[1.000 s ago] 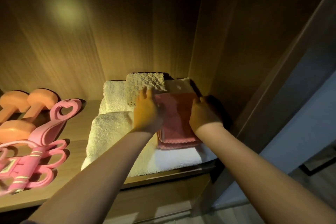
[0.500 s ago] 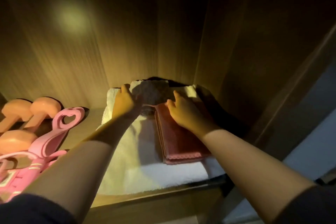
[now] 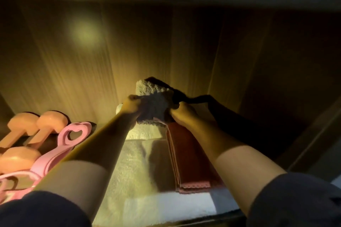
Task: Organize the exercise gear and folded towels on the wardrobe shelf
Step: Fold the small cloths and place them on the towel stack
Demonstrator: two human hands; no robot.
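A small grey textured towel (image 3: 154,104) is lifted off the stack at the back of the shelf. My left hand (image 3: 131,106) grips its left edge and my right hand (image 3: 181,113) grips its right edge. Under it lies a folded pink towel (image 3: 190,156) on top of a large white towel (image 3: 136,171). Both hands are over the far end of the pink towel. The grey towel's underside is in shadow.
Peach dumbbells (image 3: 27,131) and a pink heart-handled exercise band (image 3: 60,149) lie on the shelf to the left. The wooden back panel (image 3: 166,46) stands close behind the towels, and the wardrobe side wall (image 3: 287,83) closes the right.
Both hands went from pressing flat on the towels to gripping the grey towel and raising it off the stack. The camera has moved closer to the shelf.
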